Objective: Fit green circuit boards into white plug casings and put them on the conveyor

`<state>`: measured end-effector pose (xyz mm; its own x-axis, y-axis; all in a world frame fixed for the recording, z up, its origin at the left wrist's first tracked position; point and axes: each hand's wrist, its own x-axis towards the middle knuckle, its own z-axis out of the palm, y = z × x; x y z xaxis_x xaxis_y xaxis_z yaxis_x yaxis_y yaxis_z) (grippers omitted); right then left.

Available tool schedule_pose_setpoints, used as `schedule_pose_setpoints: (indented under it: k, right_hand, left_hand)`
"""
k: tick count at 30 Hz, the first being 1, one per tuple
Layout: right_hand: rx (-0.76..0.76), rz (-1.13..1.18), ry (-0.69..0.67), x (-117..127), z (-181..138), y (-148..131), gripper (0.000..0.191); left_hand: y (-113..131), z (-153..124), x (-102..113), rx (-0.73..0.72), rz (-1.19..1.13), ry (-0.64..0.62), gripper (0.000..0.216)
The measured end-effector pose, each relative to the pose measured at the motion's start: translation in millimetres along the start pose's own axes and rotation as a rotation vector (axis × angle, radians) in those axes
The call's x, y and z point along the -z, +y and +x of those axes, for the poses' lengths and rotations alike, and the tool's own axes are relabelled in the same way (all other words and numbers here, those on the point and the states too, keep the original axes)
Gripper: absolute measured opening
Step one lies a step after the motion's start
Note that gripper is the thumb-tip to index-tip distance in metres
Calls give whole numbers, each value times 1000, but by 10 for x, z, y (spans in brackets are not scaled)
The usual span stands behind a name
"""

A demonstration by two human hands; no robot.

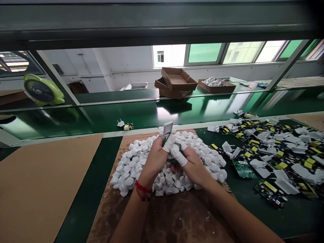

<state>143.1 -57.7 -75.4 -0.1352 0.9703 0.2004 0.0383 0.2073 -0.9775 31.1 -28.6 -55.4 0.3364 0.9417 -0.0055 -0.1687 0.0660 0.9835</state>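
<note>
Both my hands meet over a pile of small white plastic caps (129,163) on a brown cardboard sheet (162,219). Between them is a green circuit board (178,145) with a white plastic plug part (167,129) sticking up from it. My left hand (159,152) is closed on the board's left side, with a red cord bracelet at the wrist. My right hand (188,160) grips the other side. White covers sheathe some of the fingers and thumbs. Much of the board is hidden behind my fingers.
Many circuit boards with white plug parts (263,141) lie heaped at the right. Another cardboard sheet (50,182) is at the left. Two small pieces (125,125) rest on the green belt (106,118). Cardboard trays (177,82) and a green fan (42,89) stand beyond.
</note>
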Motion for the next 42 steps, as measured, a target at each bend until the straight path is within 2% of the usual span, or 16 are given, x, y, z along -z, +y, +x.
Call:
schedule_pose_setpoints:
  k: [4,8,15,19,22,25,28,31,34,36,37,40,42]
  right_hand:
    - [-16,111,60,0,-1,-1,39]
    - [10,104,99,18,12,-13,38]
    - [-7,209,14,32,37,3,40]
    - [10,207,21,56,53,23,39]
    - [59,71,106,92,59,33,38]
    - [101,-106,272,133,63,48,46]
    - [92,-172,419,170,73,76,48]
    - [121,-213,491,208,101,108,33]
    - [149,-340,521,248,135,132,23]
    - [146,-489,464,260,149,142,21]
    - [146,-590,392,256,151,146,21]
    - [147,-979,84,209,134,151,24]
    - [124,-1200,-65,171,117,151,27]
  left_hand:
    - [1,9,-16,-9,-36,-93,45]
    - [7,24,1,-16,-46,-141,39]
    - [22,7,35,-6,-71,-178,40]
    - [-20,4,50,47,-124,-169,44]
    - [-43,19,66,65,-208,-180,45]
    - [-35,35,67,69,-260,-100,40]
    - [-18,39,58,109,-248,-96,34]
    - [3,46,72,193,-268,-93,31]
    - [57,63,124,206,-375,6,38]
    - [109,74,166,139,-468,94,38]
    - [135,78,183,95,-512,128,38]
    - [181,80,199,-8,-586,172,38]
    - [178,75,181,-32,-596,150,39]
